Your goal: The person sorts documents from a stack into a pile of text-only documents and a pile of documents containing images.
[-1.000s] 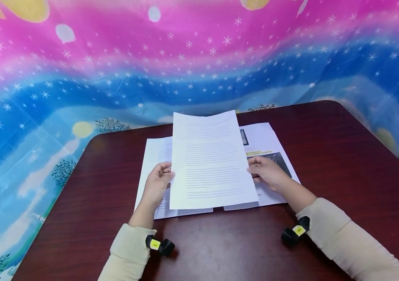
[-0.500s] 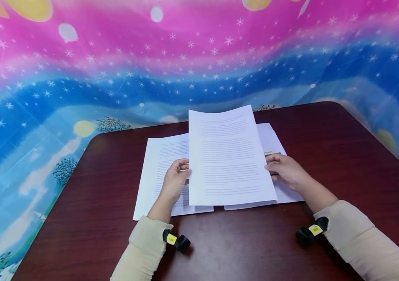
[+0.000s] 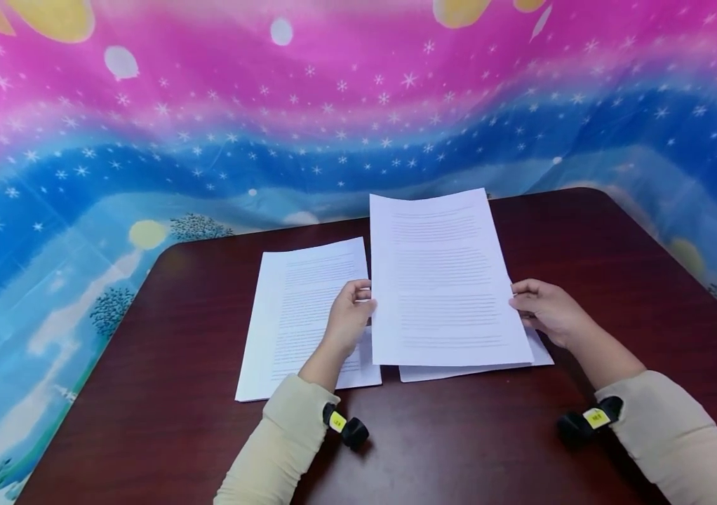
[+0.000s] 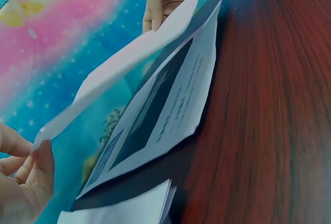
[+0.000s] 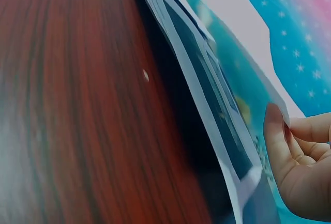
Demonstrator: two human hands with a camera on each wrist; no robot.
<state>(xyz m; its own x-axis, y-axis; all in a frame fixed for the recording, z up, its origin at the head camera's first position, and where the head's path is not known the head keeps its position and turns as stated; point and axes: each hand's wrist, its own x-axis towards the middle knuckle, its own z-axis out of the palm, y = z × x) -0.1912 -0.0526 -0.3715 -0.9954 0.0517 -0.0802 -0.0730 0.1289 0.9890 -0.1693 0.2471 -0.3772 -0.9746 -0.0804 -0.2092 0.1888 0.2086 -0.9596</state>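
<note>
A printed sheet of paper (image 3: 443,287) is held up off the table, tilted, its text side facing the head camera. My left hand (image 3: 350,315) pinches its left edge between thumb and fingers. On the opposite edge my right hand (image 3: 551,312) pinches it the same way. In the left wrist view the raised sheet (image 4: 119,66) stands apart from a page with dark pictures (image 4: 194,87) lying below it. From above, the held sheet hides most of that lower page (image 3: 434,373). To the left lies a stack of text pages (image 3: 308,315), partly behind my left hand.
The dark red-brown wooden table (image 3: 459,442) has rounded far corners. A colourful cloth backdrop (image 3: 333,112) hangs right behind its far edge. Each sleeve cuff carries a black wrist camera, the left one (image 3: 354,433) and the right one (image 3: 575,426).
Both hands have moved right with the held sheet. It now covers most of the picture page, and more of the left text stack shows.
</note>
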